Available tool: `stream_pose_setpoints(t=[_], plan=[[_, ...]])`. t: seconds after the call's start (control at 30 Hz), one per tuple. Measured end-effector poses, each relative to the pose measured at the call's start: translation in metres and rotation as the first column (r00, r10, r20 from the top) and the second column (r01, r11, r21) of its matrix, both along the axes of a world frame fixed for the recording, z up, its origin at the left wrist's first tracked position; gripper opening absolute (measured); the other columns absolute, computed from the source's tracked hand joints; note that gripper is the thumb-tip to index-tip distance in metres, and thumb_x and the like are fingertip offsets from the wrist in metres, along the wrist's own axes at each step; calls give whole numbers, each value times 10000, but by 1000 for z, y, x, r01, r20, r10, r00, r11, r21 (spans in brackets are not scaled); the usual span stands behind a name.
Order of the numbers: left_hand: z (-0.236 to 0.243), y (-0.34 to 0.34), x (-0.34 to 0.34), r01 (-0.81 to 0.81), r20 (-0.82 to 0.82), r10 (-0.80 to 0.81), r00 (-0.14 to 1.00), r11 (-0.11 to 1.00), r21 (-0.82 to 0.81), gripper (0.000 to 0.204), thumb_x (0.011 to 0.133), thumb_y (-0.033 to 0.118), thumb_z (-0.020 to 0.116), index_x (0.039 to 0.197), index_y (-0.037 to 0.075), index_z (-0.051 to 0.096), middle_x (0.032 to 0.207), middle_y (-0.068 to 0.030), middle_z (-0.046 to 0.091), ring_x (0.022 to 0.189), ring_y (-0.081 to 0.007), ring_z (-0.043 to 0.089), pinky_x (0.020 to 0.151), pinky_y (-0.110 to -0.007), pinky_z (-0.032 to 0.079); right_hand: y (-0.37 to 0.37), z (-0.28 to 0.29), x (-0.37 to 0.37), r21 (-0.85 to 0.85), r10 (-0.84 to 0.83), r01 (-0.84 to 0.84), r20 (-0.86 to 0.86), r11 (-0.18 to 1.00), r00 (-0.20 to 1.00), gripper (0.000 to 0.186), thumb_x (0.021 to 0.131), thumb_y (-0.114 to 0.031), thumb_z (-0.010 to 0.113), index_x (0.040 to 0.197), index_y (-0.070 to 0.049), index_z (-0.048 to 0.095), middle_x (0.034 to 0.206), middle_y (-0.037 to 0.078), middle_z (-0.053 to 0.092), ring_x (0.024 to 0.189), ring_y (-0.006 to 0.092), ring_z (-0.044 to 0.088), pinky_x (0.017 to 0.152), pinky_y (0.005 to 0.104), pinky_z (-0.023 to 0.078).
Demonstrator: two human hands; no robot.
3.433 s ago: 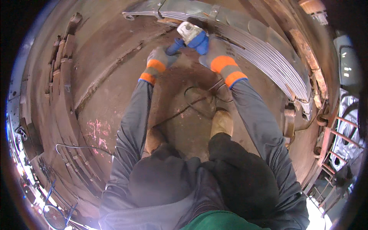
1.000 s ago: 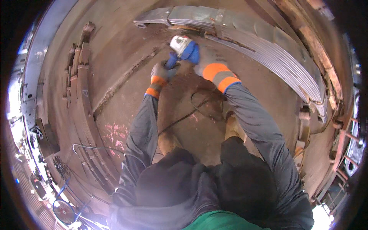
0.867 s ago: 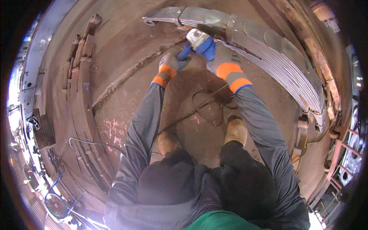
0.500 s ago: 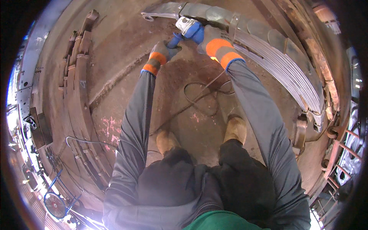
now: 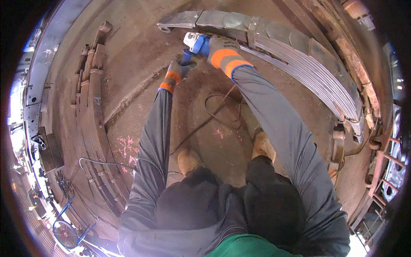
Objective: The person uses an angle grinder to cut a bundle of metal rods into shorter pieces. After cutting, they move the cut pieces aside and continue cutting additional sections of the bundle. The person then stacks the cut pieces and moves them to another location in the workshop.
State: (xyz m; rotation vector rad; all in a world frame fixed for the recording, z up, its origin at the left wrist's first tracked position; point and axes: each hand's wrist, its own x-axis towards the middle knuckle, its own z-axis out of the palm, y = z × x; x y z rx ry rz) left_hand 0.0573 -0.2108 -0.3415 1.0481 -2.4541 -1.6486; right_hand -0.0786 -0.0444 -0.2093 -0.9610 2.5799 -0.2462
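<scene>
Just beside one silvery leaf spring (image 5: 295, 60), one blue-and-white power tool (image 5: 198, 43) is pointing away: the gloved left hand (image 5: 178, 69) is gripping its side handle (image 5: 186, 56), the gloved right hand (image 5: 221, 46) clasping its body (two tan boots (image 5: 188, 161) are standing near one looping cable (image 5: 212, 117)).

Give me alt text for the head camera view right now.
A person's gloved left hand and right hand hold a blue-and-white power tool near a long, curved metal leaf spring. A dark cable loops across the brown floor.
</scene>
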Motion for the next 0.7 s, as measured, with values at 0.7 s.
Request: stream_pose_setpoints(t=[0.7], plan=[[-20,-12,16,28,105,-13,994,989,-145,304,798,228,817,1028,47,734,858,0,717,697,-102,622,625,-296,509,3,-30,15,-51,-4,4,-2,999,1000,537,734,-274,764,1186,-43,589,1191,233,658,1127,390,633,934,476,509]])
